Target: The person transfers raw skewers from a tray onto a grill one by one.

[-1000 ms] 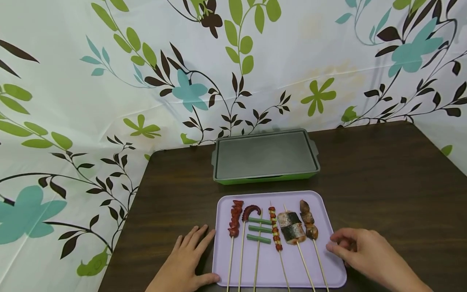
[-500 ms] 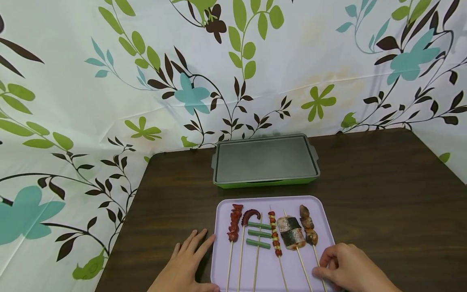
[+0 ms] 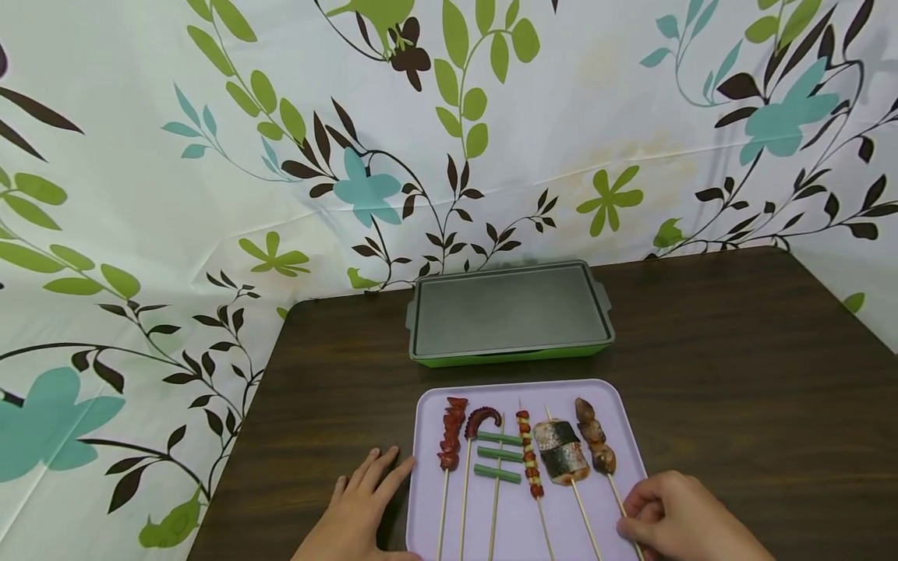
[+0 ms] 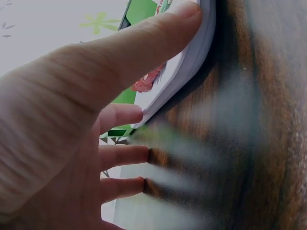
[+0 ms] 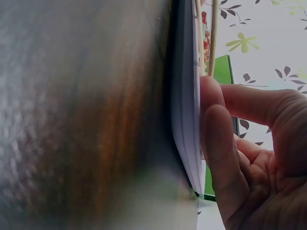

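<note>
In the head view a lilac tray (image 3: pixel 519 538) bears several skewers side by side. My right hand (image 3: pixel 677 514) is at its right side, pinching the wooden stick of the rightmost skewer (image 3: pixel 595 436), which carries brown chunks. In the right wrist view, thumb and fingertips close on that stick (image 5: pixel 213 38) right over the tray's rim. My left hand (image 3: pixel 356 506) lies at the left edge of the tray, fingers spread and straight. Its thumb (image 4: pixel 158 38) rests along the rim in the left wrist view.
Beside the held skewer lie a skewer of dark-skinned fish (image 3: pixel 561 452), a thin red-and-yellow one (image 3: pixel 529 460), green stalks (image 3: pixel 499 454), a curled tentacle (image 3: pixel 480 421) and red pieces (image 3: pixel 452 436). A grey-topped green griddle (image 3: pixel 512 312) stands behind the tray on the dark table (image 3: pixel 737 374).
My right hand has moved left from the tray's right edge and taken the rightmost skewer's stick, whose lower end has since swung slightly right. My left hand stays at the tray.
</note>
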{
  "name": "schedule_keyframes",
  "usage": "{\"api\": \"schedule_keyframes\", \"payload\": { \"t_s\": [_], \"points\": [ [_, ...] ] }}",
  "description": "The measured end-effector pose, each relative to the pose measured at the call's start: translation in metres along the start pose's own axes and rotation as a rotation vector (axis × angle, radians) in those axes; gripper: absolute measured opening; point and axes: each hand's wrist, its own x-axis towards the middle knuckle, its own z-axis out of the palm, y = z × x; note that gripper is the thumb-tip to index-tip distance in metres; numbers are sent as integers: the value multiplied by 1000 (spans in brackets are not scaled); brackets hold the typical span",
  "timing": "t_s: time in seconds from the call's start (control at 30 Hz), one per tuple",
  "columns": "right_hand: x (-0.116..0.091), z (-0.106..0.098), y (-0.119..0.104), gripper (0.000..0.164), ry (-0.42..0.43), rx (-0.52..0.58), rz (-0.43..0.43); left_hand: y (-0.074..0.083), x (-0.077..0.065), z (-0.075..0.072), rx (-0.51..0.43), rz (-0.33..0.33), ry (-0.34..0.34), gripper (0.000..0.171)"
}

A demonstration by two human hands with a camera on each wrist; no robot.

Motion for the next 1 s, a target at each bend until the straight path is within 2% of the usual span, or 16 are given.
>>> {"api": "schedule_keyframes", "payload": {
  "t_s": [0.17,0.33,0.47,0.6,0.7,0.83,1.0],
  "points": [
    [-1,-5,1,14,1,7,-65,0,0,-1,-6,3,6,108],
    [-4,-11,-2,12,-13,-12,-81,0,0,0,-9,7,9,108],
    [-9,-21,-11,11,12,-48,-93,0,1,-1,-22,-17,-23,108],
    [-10,-31,-24,9,106,-94,-148,2,1,-5,-34,-61,-66,108],
    [-6,-41,-36,10,192,-122,-191,2,1,-6,-29,-69,-78,107],
    [5,-57,-50,18,253,-95,-167,1,0,-5,-12,-44,-78,106],
    [28,-73,-54,18,375,-84,-151,0,0,-4,-2,-14,-53,108]
  ]
}}
